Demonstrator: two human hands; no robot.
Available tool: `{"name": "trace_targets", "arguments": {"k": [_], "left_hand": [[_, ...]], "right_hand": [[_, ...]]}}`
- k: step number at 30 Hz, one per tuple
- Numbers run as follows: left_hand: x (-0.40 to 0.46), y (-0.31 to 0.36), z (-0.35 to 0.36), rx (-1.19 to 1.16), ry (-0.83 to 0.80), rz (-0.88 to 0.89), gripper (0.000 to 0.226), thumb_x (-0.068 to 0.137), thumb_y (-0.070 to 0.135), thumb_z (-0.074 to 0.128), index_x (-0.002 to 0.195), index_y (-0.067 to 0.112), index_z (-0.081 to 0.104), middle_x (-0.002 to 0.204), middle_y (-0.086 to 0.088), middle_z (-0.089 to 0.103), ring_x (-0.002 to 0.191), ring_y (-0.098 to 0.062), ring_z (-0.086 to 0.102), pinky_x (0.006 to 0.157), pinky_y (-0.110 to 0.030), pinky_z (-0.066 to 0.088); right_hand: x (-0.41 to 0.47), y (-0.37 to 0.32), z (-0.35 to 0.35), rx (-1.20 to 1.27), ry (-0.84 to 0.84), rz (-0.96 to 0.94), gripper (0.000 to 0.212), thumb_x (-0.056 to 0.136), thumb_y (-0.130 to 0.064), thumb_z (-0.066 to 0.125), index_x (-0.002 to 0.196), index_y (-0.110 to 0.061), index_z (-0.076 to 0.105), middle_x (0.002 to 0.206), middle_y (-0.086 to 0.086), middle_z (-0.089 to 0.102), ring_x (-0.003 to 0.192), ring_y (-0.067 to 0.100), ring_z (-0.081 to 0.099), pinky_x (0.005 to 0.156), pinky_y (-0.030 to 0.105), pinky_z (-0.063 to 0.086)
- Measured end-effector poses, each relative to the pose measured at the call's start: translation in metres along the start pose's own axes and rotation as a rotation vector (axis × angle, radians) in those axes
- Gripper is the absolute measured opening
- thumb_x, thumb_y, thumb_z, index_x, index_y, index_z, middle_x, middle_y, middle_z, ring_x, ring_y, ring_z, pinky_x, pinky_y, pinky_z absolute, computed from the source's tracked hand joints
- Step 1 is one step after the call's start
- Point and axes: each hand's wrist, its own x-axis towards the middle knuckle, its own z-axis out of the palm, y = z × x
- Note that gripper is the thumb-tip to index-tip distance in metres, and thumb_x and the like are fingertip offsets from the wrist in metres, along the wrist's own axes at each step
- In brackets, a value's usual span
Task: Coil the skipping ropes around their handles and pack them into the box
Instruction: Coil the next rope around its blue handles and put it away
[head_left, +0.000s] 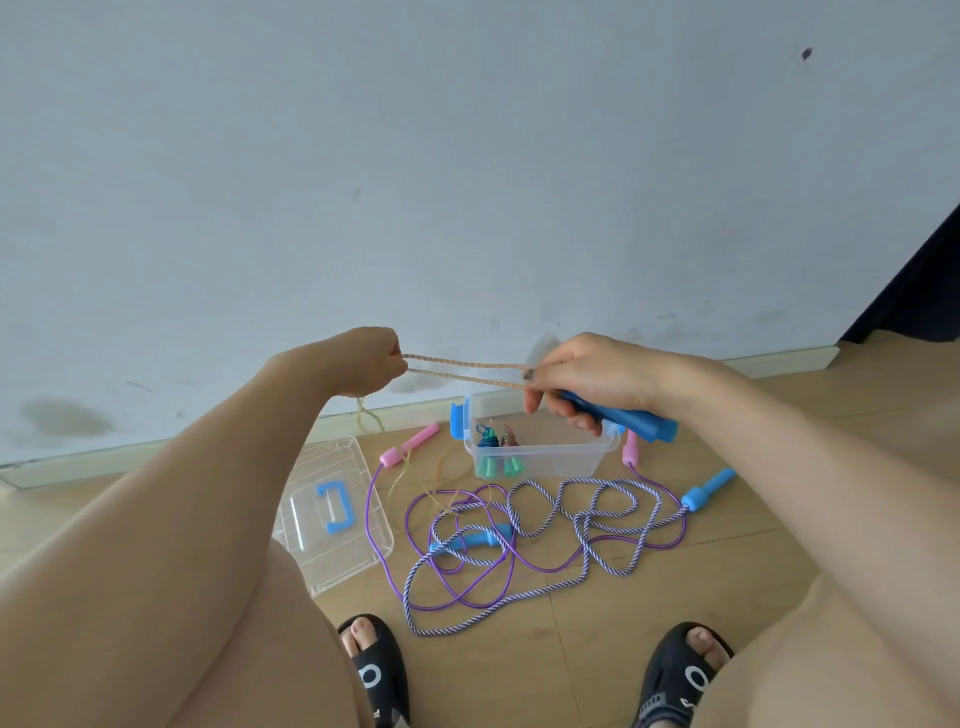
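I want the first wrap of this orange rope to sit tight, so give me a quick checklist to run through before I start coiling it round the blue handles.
1. Handles held firmly: ok. The right hand grips the blue handles.
2. Rope taut: ok. The left hand pinches the orange rope, two strands stretched straight between the hands.
3. Slack free of tangles: cannot tell. It hangs below the left hand and its faint strands run near the purple rope on the floor.
4. Box open: ok. The clear box stands open, its lid beside it.
5. Room in the box: ok, judging by the bare half beside the coiled ropes inside.
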Motion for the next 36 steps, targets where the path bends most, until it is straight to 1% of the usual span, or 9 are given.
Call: {"name": "trace_targets", "arguments": {"k": [7,11,15,18,20,23,26,31,36], "left_hand": [[-0.011,0.019,-0.001,-0.216,-0.060,0.011,0.050,0.090,0.047,0.064,0.125,0.015,0.049,0.122,-0.002,0.058,0.107,-0.022,0.060,0.095,-0.038,0.048],[-0.047,0.071,-0.015,-0.871,-0.486,0.133,0.066,0.085,0.065,0.058,0.118,0.008,0.058,0.116,-0.012,0.067,0.105,-0.025,0.070,0.098,-0.043,0.052],[-0.060,0.106,-0.004,-0.892,-0.574,0.223,0.059,0.095,0.054,0.053,0.129,0.006,0.048,0.111,-0.020,0.056,0.093,-0.023,0.070,0.091,-0.039,0.057],[-0.057,0.112,-0.004,-0.918,-0.522,0.197,0.032,0.096,0.028,0.060,0.116,0.005,0.052,0.094,-0.013,0.048,0.072,-0.018,0.060,0.072,-0.031,0.059],[-0.056,0.109,-0.009,-0.871,-0.480,0.232,0.011,0.093,0.016,0.057,0.100,0.013,0.049,0.087,-0.010,0.041,0.061,-0.015,0.045,0.054,-0.025,0.043],[-0.055,0.101,-0.012,-0.700,-0.364,0.234,0.013,0.089,0.012,0.055,0.093,0.011,0.042,0.079,-0.007,0.040,0.061,-0.018,0.037,0.052,-0.026,0.033],[-0.053,0.095,-0.010,-0.440,-0.255,0.216,0.021,0.085,0.016,0.056,0.101,0.006,0.046,0.080,-0.007,0.049,0.062,-0.021,0.046,0.057,-0.029,0.043],[-0.051,0.098,-0.003,-0.216,-0.171,0.252,0.013,0.088,0.021,0.054,0.085,0.017,0.041,0.078,0.000,0.049,0.062,-0.017,0.046,0.060,-0.029,0.038],[-0.048,0.087,-0.007,-0.093,-0.056,0.300,0.018,0.092,0.025,0.054,0.081,0.019,0.040,0.075,0.003,0.047,0.063,-0.015,0.042,0.057,-0.029,0.031]], "right_hand": [[0.005,-0.003,0.002,0.421,0.096,-0.026,0.025,0.102,-0.017,0.049,0.096,0.001,0.066,0.063,0.003,0.052,0.050,0.016,0.047,0.047,0.026,0.042],[0.009,-0.015,0.009,0.923,0.206,-0.029,0.019,0.101,-0.007,0.048,0.093,0.004,0.060,0.074,0.012,0.067,0.060,0.020,0.068,0.060,0.029,0.058],[0.015,-0.025,0.017,1.108,0.289,0.007,0.031,0.105,-0.014,0.035,0.105,0.007,0.059,0.105,0.016,0.073,0.088,0.023,0.070,0.078,0.033,0.056],[0.022,-0.026,0.024,1.005,0.378,-0.023,0.036,0.104,-0.020,0.034,0.124,0.002,0.055,0.109,0.004,0.075,0.107,0.016,0.067,0.087,0.033,0.054],[0.024,-0.023,0.027,0.924,0.369,-0.008,0.030,0.101,-0.023,0.040,0.107,-0.002,0.061,0.097,0.000,0.077,0.096,0.017,0.069,0.084,0.032,0.055],[0.022,-0.020,0.025,0.926,0.335,0.032,0.021,0.100,-0.025,0.048,0.088,-0.008,0.052,0.079,0.008,0.063,0.067,0.020,0.063,0.063,0.030,0.051],[0.020,-0.017,0.026,0.931,0.272,0.025,0.016,0.100,-0.021,0.048,0.102,-0.006,0.054,0.098,0.018,0.065,0.080,0.025,0.069,0.067,0.032,0.055],[0.021,-0.018,0.033,0.843,0.308,0.052,0.020,0.100,-0.020,0.042,0.103,-0.005,0.056,0.094,0.018,0.063,0.079,0.027,0.066,0.063,0.030,0.054],[0.021,-0.009,0.022,0.069,0.503,0.216,0.049,0.097,-0.051,0.039,0.110,-0.006,0.054,0.105,0.017,0.065,0.089,0.031,0.061,0.080,0.038,0.049]]}}
